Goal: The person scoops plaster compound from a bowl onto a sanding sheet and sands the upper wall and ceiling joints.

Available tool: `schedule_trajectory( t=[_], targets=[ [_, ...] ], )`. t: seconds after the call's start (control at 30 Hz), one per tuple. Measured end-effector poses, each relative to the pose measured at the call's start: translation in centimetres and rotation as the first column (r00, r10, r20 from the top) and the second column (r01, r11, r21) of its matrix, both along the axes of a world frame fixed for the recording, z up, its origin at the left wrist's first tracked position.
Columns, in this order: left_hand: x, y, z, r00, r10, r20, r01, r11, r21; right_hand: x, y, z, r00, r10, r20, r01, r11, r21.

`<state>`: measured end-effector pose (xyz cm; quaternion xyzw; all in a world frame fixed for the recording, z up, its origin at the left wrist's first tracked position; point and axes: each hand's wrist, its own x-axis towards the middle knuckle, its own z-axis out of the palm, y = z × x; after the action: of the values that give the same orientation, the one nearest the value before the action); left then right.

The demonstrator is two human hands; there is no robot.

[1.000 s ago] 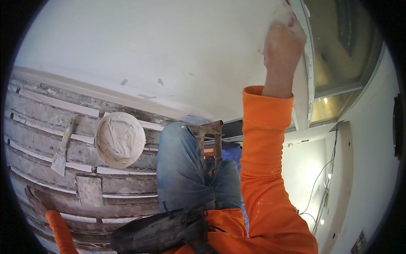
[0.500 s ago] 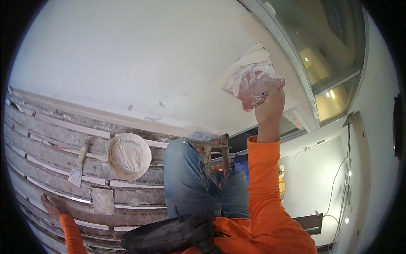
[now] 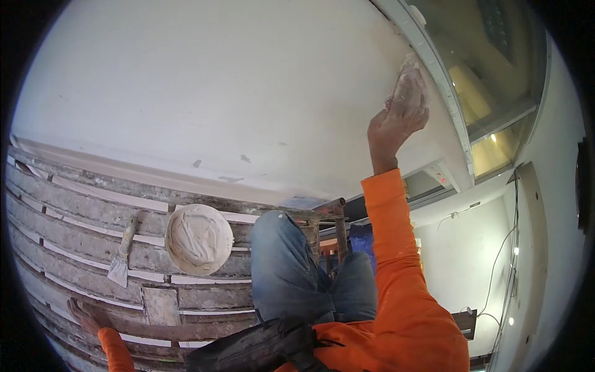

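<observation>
My right hand [image 3: 403,105] is pressed up near the wall's edge by the window frame, wrapped around a putty-smeared spreader [image 3: 410,61]. The spreader is seen almost edge-on, so most of its blade is hidden. Far off at lower left, my left hand [image 3: 88,315] rests on the wooden planks [image 3: 217,299], fingers stretched out and holding nothing. Between the hands stands a round white bucket [image 3: 199,239] of pale putty. A putty knife [image 3: 124,251] with a worn handle lies left of the bucket. Nearer to me is a flat, whitish square plate [image 3: 160,305] on the slats.
A white wall [image 3: 186,93] with several grey patches fills the upper view. The window's metal frame [image 3: 437,77] curves along its right side. My bent knees in jeans [image 3: 288,266] are beside the bucket, and gaps run between the planks. Cables [image 3: 512,260] hang at right.
My right hand has moved up and slightly right, toward the window frame. The spreader has turned from showing its putty-covered face to edge-on. My left hand stays on the planks.
</observation>
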<state>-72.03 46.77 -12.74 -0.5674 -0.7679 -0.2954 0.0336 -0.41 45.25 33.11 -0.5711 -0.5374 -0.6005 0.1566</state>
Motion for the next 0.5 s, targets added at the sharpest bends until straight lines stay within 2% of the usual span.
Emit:
schedule_trajectory(
  t=[0.03, 0.1, 0.17, 0.23, 0.3, 0.33, 0.4, 0.43, 0.5],
  targets=[
    [0.3, 0.0, 0.3, 0.995, 0.053, 0.080, -0.051, 0.998, -0.021, -0.1, 0.3, 0.0, 1.000, 0.001, -0.002, -0.001, 1.000, -0.005],
    [-0.4, -0.1, -0.4, 0.997, 0.031, 0.073, -0.031, 1.000, 0.001, -0.3, 0.7, -0.3, 0.993, -0.087, 0.073, 0.084, 0.995, 0.055],
    [-0.3, -0.1, -0.8, 0.997, 0.010, 0.077, -0.012, 1.000, 0.028, 0.3, 1.8, 0.2, 0.990, -0.066, 0.123, 0.061, 0.997, 0.048],
    [-0.2, -0.1, -0.6, 0.999, 0.023, -0.041, -0.022, 0.999, 0.026, 1.2, 2.9, 0.4, 0.984, -0.042, 0.173, 0.035, 0.998, 0.043],
    [-0.4, 0.0, -0.9, 0.998, 0.051, -0.028, -0.051, 0.999, 0.001, 2.5, 4.1, -0.3, 0.988, 0.064, 0.142, -0.074, 0.995, 0.064],
    [-0.5, 0.1, -1.0, 0.997, 0.069, -0.026, -0.070, 0.997, -0.026, 2.4, 4.4, -0.2, 0.987, 0.065, 0.146, -0.076, 0.995, 0.068],
    [-0.6, 0.0, -1.1, 0.999, 0.035, -0.010, -0.035, 0.999, -0.001, 2.0, 4.5, -0.4, 0.998, 0.032, -0.047, -0.033, 0.999, -0.016],
    [-1.2, -0.2, -1.5, 0.999, 0.031, -0.022, -0.031, 0.999, -0.010, 1.5, 4.2, -0.1, 0.998, 0.027, -0.052, -0.029, 0.999, -0.024],
    [-2.5, 0.4, -1.8, 0.999, -0.014, -0.046, 0.014, 1.000, -0.021, 0.3, 1.5, 0.5, 0.982, -0.144, -0.124, 0.116, 0.971, -0.210]
  ],
)
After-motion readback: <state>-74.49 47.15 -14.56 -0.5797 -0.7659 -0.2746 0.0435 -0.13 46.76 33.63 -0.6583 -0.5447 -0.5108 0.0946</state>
